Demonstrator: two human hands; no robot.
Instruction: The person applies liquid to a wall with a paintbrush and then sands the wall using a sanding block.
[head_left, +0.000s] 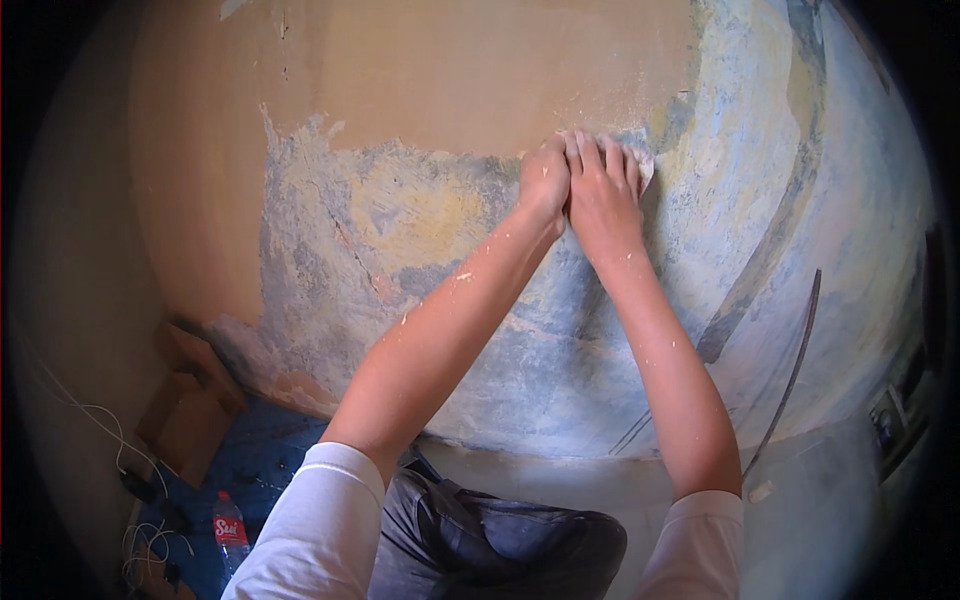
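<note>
Before me rises a wall (457, 300) with a smooth tan surface layer (480, 75) above and a patchy grey, white and yellow surface exposed below. Both my hands press side by side at the ragged lower edge of the tan layer. My left hand (544, 180) is curled in, its fingertips and anything in them hidden. My right hand (604, 180) is bent against the wall, and a crumpled pale piece (646, 166) shows past its fingers; whether it is paper or a peeled coating is unclear. Light flakes cling to my forearms.
A plastic bottle with a red label (230, 529) stands on the blue-covered floor (262, 435) at lower left. Near it are an open cardboard box (187, 424) and white cables (146, 544). A thin dark rod or cable (791, 382) rises at right. A crack (349, 240) crosses the exposed surface.
</note>
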